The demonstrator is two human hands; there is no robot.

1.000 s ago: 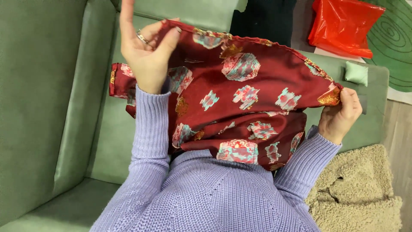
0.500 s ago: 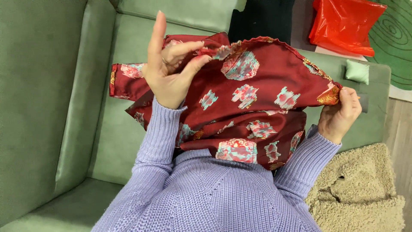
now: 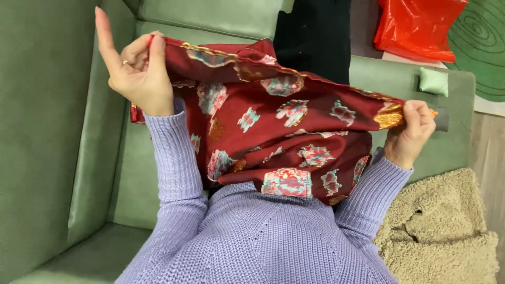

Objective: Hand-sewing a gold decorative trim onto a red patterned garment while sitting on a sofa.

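The left hand (image 3: 138,71) pinches one corner of the red cloth (image 3: 284,131). The right hand (image 3: 412,131) squeezes the other corner, over the green sofa (image 3: 47,131).

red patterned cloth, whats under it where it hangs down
The red patterned cloth, held by left hand and right hand, drapes over the lilac sweater and green sofa seat; anything beneath is hidden.

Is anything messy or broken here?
Nothing looks broken. The red patterned cloth is bunched and wrinkled between the left hand and right hand, and a beige fuzzy blanket lies crumpled by the green sofa.
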